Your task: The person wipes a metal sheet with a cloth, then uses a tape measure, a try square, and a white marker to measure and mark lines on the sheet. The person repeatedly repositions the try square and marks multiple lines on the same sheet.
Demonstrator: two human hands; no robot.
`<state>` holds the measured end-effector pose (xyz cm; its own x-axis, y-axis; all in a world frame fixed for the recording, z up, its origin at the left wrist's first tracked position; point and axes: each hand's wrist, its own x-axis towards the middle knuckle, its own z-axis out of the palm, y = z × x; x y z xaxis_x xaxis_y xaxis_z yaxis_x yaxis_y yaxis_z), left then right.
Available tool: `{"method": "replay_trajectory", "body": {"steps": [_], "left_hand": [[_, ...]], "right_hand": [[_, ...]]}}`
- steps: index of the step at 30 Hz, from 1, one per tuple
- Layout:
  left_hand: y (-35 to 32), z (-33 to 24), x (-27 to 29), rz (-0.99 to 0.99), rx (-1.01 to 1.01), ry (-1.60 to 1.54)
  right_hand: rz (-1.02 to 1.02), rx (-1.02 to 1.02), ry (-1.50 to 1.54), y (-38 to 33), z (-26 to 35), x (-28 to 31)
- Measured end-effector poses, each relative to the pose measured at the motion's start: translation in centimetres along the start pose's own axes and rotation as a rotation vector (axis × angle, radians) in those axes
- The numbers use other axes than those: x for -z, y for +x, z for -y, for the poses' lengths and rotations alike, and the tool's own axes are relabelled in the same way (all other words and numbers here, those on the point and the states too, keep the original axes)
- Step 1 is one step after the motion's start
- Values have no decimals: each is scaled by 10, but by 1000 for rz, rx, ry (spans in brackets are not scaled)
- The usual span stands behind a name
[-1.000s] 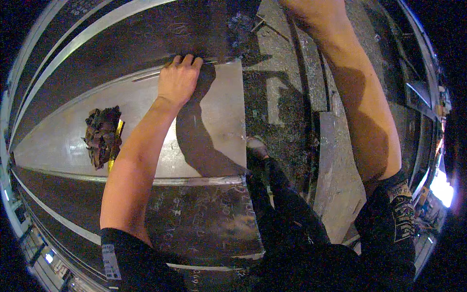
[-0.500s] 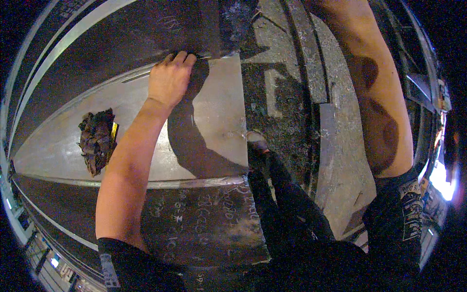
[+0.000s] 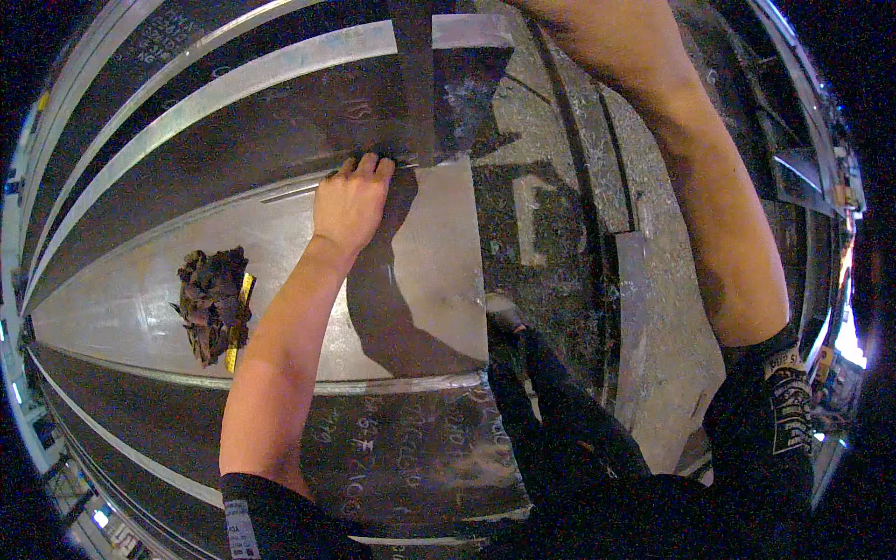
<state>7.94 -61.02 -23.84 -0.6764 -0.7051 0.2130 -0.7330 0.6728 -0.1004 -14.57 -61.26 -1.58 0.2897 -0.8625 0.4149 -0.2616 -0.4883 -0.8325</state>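
My left hand (image 3: 353, 205) rests at the far edge of a pale metal plate (image 3: 439, 271), where it meets a dark steel wall (image 3: 280, 121). Its fingers are curled down at that seam, and whatever lies under the fingertips is hidden. A thin straight strip or rod (image 3: 289, 194) shows along the seam to the left of the hand. Left of my left forearm lies a crumpled dark bundle (image 3: 213, 303), perhaps work gloves, with a yellow strip (image 3: 245, 299) beside it. My right forearm (image 3: 709, 177) reaches up past the top edge, so the right hand is out of sight.
A second dark steel wall (image 3: 401, 439) with chalk-like marks runs along the near side of the plate. The plate ends at the right, above a speckled floor (image 3: 653, 317) where my shoe (image 3: 504, 313) shows. Pale-edged steel flanges (image 3: 224, 79) lie beyond.
The view has tipped so that the plate, bundle and left hand sit lower and slightly right. My left hand stays at the seam. My right forearm has shifted leftward at the top edge.
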Motion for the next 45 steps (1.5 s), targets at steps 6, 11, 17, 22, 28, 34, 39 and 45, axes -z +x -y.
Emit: {"method": "replay_trajectory", "body": {"steps": [6, 11, 17, 22, 28, 34, 39, 45], "left_hand": [[-2, 2, -2, 12, 11, 39], [-3, 5, -2, 10, 1, 32], [-5, 11, 0, 55, 8, 13], [-4, 13, -1, 38, -22, 3], [-3, 14, 0, 67, -31, 2], [-1, 15, -3, 94, -46, -5], [-3, 13, -5, 36, -65, -1], [-2, 12, -6, 18, -68, -10]], "right_hand": [[-6, -16, -10, 0, 1, -5], [13, 16, 25, 5, -5, -6], [13, -20, -33, 6, 1, -7], [14, -10, -3, 8, -8, -5], [-10, -85, -18, 6, 1, -6], [-10, -107, -29, 8, 0, -5], [-45, -154, -63, 5, 8, -8], [-55, -64, -152, 2, 7, -10]]}}
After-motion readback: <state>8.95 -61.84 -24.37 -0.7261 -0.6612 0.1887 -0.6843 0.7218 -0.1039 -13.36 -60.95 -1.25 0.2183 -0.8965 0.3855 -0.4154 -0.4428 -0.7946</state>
